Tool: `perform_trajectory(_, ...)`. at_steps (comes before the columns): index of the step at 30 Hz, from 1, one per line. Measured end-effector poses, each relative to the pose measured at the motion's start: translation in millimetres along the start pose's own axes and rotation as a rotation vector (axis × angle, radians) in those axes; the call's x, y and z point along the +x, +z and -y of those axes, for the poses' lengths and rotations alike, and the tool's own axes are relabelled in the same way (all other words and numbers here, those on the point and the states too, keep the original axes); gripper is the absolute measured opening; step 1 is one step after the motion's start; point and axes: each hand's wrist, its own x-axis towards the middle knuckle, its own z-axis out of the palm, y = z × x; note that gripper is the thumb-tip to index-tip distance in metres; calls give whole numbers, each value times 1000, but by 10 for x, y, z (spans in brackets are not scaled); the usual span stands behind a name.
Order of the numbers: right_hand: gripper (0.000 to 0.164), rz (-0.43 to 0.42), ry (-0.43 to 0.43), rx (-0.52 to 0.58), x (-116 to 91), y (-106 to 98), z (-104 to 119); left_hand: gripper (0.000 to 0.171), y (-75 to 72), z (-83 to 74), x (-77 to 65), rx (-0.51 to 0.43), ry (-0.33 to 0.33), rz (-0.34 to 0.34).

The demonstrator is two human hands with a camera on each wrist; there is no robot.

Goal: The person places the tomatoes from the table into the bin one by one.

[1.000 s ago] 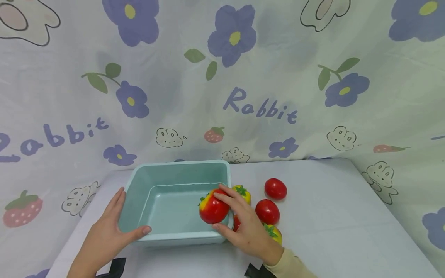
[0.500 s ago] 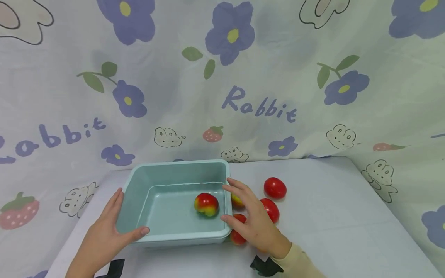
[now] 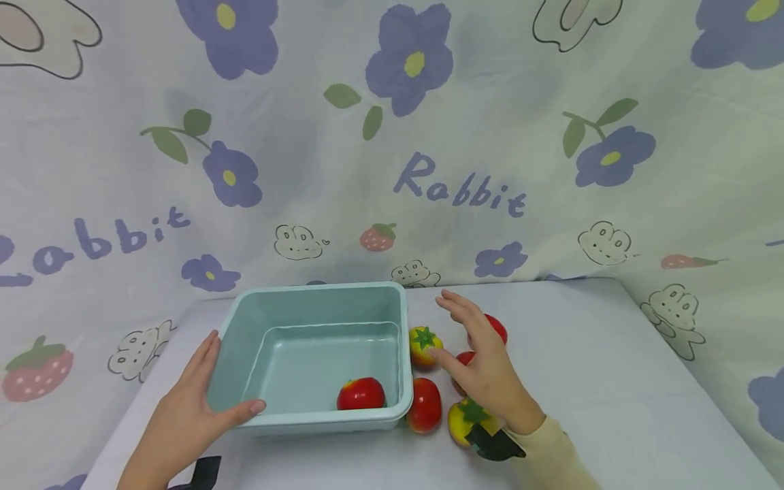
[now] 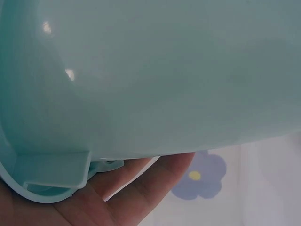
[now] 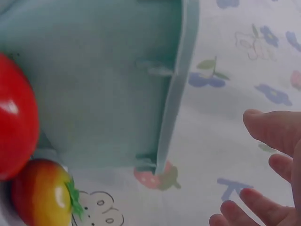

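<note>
A pale blue-green plastic bin (image 3: 324,422) stands on the white table in the head view. My left hand (image 3: 184,415) rests at its front left corner, thumb over the rim and straight fingers along the outer left wall. One red tomato-like fruit (image 3: 361,395) lies inside the bin, near the front right. My right hand (image 3: 486,374) holds nothing, its fingers spread above the loose fruits right of the bin. These include a red fruit (image 3: 425,406), a yellow fruit (image 3: 424,347) with a green leafy top, and another yellow one (image 3: 468,418), partly covered by my wrist strap.
Two more red fruits lie partly behind my right hand, one of them a red fruit (image 3: 497,330) farther back. White tabletop (image 3: 612,395) stretches to the right. A flowered curtain (image 3: 490,136) hangs behind the table.
My right hand lets go of the red and yellow fruit, which drops into the bin and rolls toward the front. The hand moves right, over the loose fruits. My left hand stays put.
</note>
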Motion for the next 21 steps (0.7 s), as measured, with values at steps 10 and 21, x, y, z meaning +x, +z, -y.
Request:
perform_trajectory(10, 78, -63, -38, -93, 55, -153, -201, 122, -8, -9, 13, 5, -13, 19)
perform_trajectory(21, 77, -48, -10, -114, 87, -235, -439, 123, -12, -14, 6, -3, -15, 13)
